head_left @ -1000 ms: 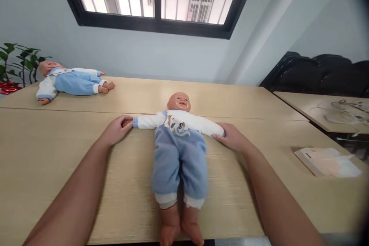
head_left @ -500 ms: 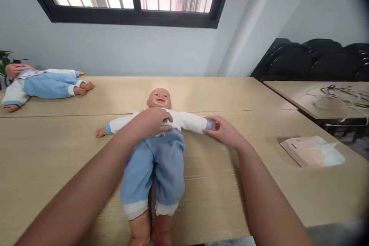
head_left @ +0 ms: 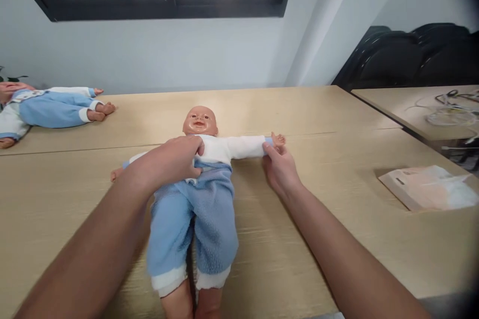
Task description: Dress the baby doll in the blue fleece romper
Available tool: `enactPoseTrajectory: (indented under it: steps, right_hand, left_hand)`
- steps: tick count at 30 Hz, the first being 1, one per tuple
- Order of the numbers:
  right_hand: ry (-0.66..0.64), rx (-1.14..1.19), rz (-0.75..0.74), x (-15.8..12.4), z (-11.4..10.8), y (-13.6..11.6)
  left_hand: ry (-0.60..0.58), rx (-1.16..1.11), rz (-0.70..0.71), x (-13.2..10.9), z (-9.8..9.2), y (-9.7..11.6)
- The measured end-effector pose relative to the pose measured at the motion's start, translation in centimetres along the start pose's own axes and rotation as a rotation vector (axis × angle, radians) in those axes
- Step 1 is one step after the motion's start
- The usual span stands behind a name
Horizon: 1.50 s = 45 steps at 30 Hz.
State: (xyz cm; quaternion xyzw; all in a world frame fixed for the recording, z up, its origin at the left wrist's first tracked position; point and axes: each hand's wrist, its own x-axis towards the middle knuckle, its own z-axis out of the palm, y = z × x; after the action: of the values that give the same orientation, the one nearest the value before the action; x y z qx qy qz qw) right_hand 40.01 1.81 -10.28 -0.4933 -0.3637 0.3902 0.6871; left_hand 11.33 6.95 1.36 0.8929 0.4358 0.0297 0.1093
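A baby doll (head_left: pixel 211 197) in a white top and blue trousers lies on its back on the table, head away from me. My left hand (head_left: pixel 181 159) rests across its chest, fingers curved and thumb apart around the front of the top; the palm side is hidden. My right hand (head_left: pixel 281 167) grips the doll's outstretched arm (head_left: pixel 247 147) at the blue cuff, with the thumb on top and fingers underneath. The doll's small hand (head_left: pixel 278 139) sticks out beyond my grip. My left forearm partly covers the doll's other arm.
A second doll (head_left: pixel 56 107) in similar clothes lies at the far left. On the right of the wooden table (head_left: pixel 299 239) sits an opened white packet (head_left: pixel 426 188). Cables (head_left: pixel 452 109) lie on another table, near stacked black chairs (head_left: pixel 404 57). A barred window is ahead.
My right hand has turned and now lifts the doll's arm slightly, gripping from below at the cuff. My left hand has shifted a little left across the chest. The camera view has moved.
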Motion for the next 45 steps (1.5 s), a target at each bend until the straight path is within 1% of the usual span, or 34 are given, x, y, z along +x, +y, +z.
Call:
enactPoseTrajectory:
  steps: [3, 5, 7, 9, 12, 14, 17, 19, 22, 24, 26, 30, 32, 35, 36, 37, 40, 42, 43, 45]
  right_hand:
    - [-0.076, -0.107, 0.031, -1.0, 0.8, 0.4]
    - [-0.091, -0.186, 0.019, -1.3, 0.9, 0.2]
    - [-0.091, -0.261, -0.005, -1.4, 0.7, 0.0]
    - [-0.088, -0.312, -0.024, -1.3, 0.4, -0.1]
    - [-0.055, -0.301, -0.027, -1.2, 0.4, -0.2]
    - [-0.020, -0.259, -0.033, -1.2, 0.5, -0.4]
    - [0.004, -0.229, -0.078, -1.3, 0.6, -0.6]
    - [0.000, -0.244, -0.097, -1.3, 0.7, -0.8]
    - [-0.014, -0.248, -0.090, -1.3, 0.7, -0.9]
    - [-0.009, -0.228, -0.084, -1.3, 0.7, -0.9]
    - [-0.002, -0.230, -0.080, -1.3, 0.6, -0.8]
    - [-0.002, -0.279, -0.112, -1.4, 0.3, -0.7]
    - [0.013, -0.311, -0.139, -1.5, 0.3, -0.9]
    - [0.043, -0.332, -0.167, -1.8, 0.5, -1.4]
    - [0.045, -0.324, -0.174, -2.0, 0.6, -1.6]
    - [0.041, -0.315, -0.181, -2.1, 0.7, -1.8]
    - [0.020, -0.309, -0.204, -2.4, 0.9, -2.2]
    - [0.008, -0.315, -0.213, -2.4, 0.9, -2.2]
    - [0.005, -0.315, -0.219, -2.4, 0.9, -2.2]
    - [0.003, -0.322, -0.247, -2.3, 0.9, -2.2]
  left_hand:
    - [0.013, -0.037, 0.042, -0.2, 0.8, -0.5]
    - [0.006, -0.057, 0.051, 0.0, 1.0, -0.8]
    - [-0.008, -0.041, 0.064, 0.1, 0.8, -0.9]
    - [-0.022, -0.022, 0.106, 0.2, 0.4, -0.8]
    - [-0.011, -0.057, 0.169, 0.0, -0.7, -0.3]
    - [0.009, -0.097, 0.179, -0.2, -1.1, -0.1]
    - [0.071, -0.121, 0.156, -0.2, -1.1, -0.2]
    - [0.080, -0.105, 0.118, -0.1, -0.6, -0.5]
    - [-0.034, -0.070, 0.080, 0.3, 0.1, -0.7]
    - [-0.106, -0.063, 0.084, 0.5, 0.2, -0.7]
    - [-0.131, -0.095, 0.136, 0.6, 0.1, -0.4]
    - [-0.158, -0.233, 0.289, 0.3, -0.4, 0.4]
    - [-0.111, -0.245, 0.289, 0.2, -0.5, 0.6]
    - [0.012, -0.207, 0.240, 0.2, -0.6, 0.5]
    - [0.032, -0.201, 0.225, 0.2, -0.6, 0.3]
    - [0.035, -0.200, 0.212, 0.1, -0.7, 0.2]
    - [-0.009, -0.191, 0.187, 0.1, -1.0, -0.4]
    - [0.021, -0.160, 0.231, 0.2, -1.1, -0.6]
    - [0.071, -0.138, 0.280, 0.3, -1.2, -0.6]
    - [0.220, -0.086, 0.403, 0.5, -1.1, -0.6]
